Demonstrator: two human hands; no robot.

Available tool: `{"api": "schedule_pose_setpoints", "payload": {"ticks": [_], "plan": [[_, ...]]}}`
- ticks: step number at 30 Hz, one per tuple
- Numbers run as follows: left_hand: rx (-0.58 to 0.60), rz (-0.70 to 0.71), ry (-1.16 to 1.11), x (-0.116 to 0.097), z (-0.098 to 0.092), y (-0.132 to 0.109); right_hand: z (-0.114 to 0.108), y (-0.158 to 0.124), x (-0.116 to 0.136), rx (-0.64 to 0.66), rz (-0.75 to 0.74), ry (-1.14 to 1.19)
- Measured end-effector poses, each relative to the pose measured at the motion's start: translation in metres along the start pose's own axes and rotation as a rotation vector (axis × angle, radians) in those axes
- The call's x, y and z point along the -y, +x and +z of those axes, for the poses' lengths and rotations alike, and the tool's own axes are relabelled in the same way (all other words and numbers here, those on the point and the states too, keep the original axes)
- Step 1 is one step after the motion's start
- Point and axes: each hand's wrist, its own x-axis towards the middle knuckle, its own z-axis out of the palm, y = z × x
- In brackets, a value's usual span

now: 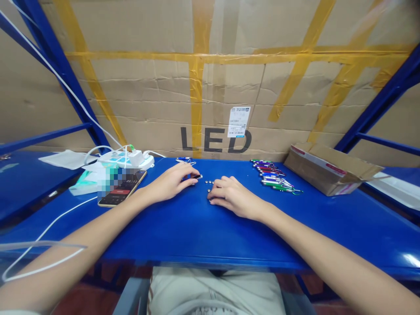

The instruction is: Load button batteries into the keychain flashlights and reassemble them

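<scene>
My left hand (175, 180) pinches a small dark tube with a silvery end (197, 176) between thumb and fingers, its tip pointing right. Just right of it, a few small round silver button cells (208, 182) lie on the blue table (183, 236). My right hand (232, 197) rests on the tabletop with its fingers curled together around a silver button cell (209, 191), partly hidden by the fingertips. Behind my left hand lie a few blue and silver keychain flashlights (183, 160).
A row of colourful keychain flashlights with clips (274, 177) lies to the right, beside an open cardboard box (324, 168). On the left are a phone (123, 192), a white power strip (144, 161) and cables. A large taped carton (157, 96) stands behind.
</scene>
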Motion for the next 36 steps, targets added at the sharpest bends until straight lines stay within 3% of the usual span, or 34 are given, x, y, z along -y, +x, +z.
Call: {"api": "schedule_pose_setpoints", "payload": {"ticks": [6,16,20,28,36], "plan": [[0.014,0.004,-0.033,-0.004,0.003,-0.001,0.001,0.0,0.004,0.0,0.017,0.031],[0.007,0.01,-0.03,-0.008,0.004,-0.001,0.001,0.003,0.009,0.055,0.184,0.159],[0.013,0.013,-0.031,-0.009,0.005,-0.001,0.001,0.002,0.009,0.075,0.172,0.219],[0.016,-0.03,-0.071,-0.013,0.004,0.0,-0.014,-0.001,0.002,-0.078,0.183,0.219],[0.032,-0.137,-0.314,-0.02,0.015,0.003,-0.007,0.003,-0.014,-0.363,0.269,0.52]]}}
